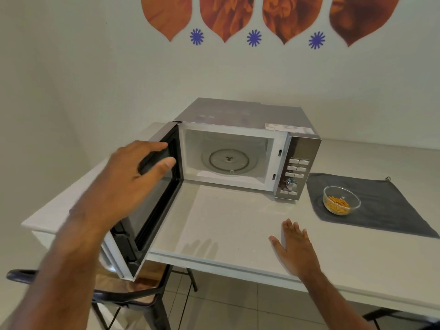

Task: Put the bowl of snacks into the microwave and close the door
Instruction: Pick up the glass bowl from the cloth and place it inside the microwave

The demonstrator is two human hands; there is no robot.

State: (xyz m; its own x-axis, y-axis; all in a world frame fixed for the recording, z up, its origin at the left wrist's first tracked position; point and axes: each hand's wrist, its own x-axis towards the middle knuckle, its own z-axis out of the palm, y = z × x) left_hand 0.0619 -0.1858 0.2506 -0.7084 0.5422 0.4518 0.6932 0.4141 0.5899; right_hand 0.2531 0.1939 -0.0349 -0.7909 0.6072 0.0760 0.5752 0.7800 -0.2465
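Observation:
A silver microwave stands on the white table, its cavity empty with the glass turntable showing. Its door is swung wide open to the left. My left hand is at the door's top edge, fingers over the outside and thumb on the inner side. A clear glass bowl of orange snacks rests on a grey cloth to the right of the microwave. My right hand hovers flat over the table's front, fingers spread, holding nothing, some way left of the bowl.
The white table runs from the wall to a front edge near me. A chair with a dark frame stands under the open door at the table's left corner. Tiled floor lies below.

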